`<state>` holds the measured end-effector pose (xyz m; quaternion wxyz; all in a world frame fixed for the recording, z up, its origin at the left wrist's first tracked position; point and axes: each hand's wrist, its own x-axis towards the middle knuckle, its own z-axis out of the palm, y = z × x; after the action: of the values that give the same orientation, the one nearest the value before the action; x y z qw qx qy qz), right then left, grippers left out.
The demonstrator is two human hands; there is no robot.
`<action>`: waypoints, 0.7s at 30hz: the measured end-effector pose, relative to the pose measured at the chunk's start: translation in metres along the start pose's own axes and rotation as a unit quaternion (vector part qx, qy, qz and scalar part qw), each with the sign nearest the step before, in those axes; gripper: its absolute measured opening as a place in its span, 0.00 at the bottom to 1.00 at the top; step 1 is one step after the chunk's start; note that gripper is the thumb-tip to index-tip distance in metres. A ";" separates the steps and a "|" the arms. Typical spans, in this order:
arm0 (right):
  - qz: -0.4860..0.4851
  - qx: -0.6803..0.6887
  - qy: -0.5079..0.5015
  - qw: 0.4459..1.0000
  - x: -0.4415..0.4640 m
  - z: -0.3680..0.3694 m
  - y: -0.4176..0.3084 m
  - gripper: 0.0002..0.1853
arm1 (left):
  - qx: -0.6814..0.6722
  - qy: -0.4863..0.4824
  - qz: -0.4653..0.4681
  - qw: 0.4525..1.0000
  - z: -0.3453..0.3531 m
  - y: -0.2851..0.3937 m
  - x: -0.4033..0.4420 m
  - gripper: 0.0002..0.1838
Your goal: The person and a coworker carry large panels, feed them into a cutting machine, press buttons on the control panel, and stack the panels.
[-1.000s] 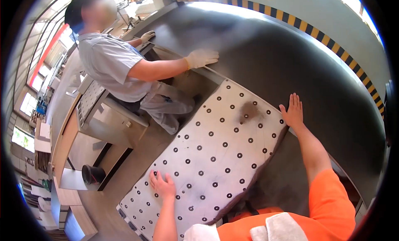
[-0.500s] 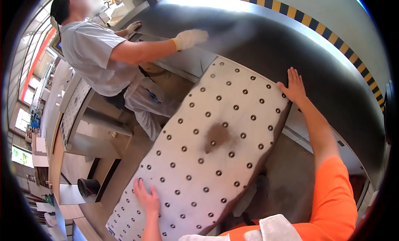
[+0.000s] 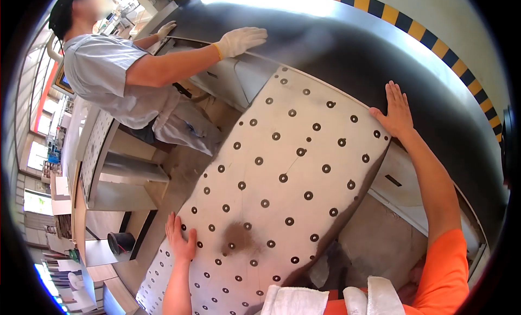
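Observation:
My right hand (image 3: 395, 111) lies flat at the near edge of a large, smooth dark sheet (image 3: 358, 71), fingers spread and thumb out to the side. My left hand (image 3: 182, 242) rests at the left edge of a long pale table (image 3: 249, 204) studded with round dark-ringed fittings; its fingers are stretched out and it grips nothing. A brown smudge marks the tabletop to the right of that hand. The sheet's near edge runs along the table's far end.
A co-worker in grey stands at the left, one white-gloved hand (image 3: 241, 41) at the sheet's edge. A yellow-and-black striped band (image 3: 410, 23) curves behind the sheet. Another studded table (image 3: 97, 144) and a black bucket (image 3: 120, 243) are at the left.
The dark sheet has slid away toward the striped band, baring more of the studded table. My right hand has stayed at its edge; my left hand has moved forward along the table.

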<state>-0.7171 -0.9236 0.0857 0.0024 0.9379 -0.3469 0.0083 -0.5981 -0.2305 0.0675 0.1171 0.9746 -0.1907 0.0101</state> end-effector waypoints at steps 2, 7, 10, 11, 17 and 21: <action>-0.001 -0.006 0.010 1.000 0.013 0.003 0.009 0.54 | -0.003 0.004 0.005 1.000 0.000 -0.002 0.000 0.34; -0.006 -0.001 0.051 0.999 0.041 0.011 0.028 0.52 | -0.015 0.003 -0.005 1.000 0.002 0.001 -0.001 0.35; -0.013 -0.007 0.073 0.997 0.061 0.022 0.046 0.51 | -0.007 0.000 -0.001 1.000 0.003 -0.002 0.000 0.35; -0.011 -0.011 0.071 0.997 0.069 0.024 0.051 0.51 | -0.001 0.000 0.003 1.000 0.003 -0.002 0.000 0.34; 0.003 -0.021 0.056 0.998 0.114 0.028 0.080 0.52 | 0.018 0.001 0.025 1.000 0.003 0.001 0.002 0.34; 0.012 -0.023 0.048 0.999 0.140 0.033 0.099 0.53 | 0.013 -0.007 0.027 1.000 0.001 0.003 0.003 0.35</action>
<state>-0.6750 -1.0900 0.0551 0.0405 0.9318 -0.3578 0.0453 -0.5959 -0.2343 0.0672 0.1026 0.9705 -0.2181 0.0089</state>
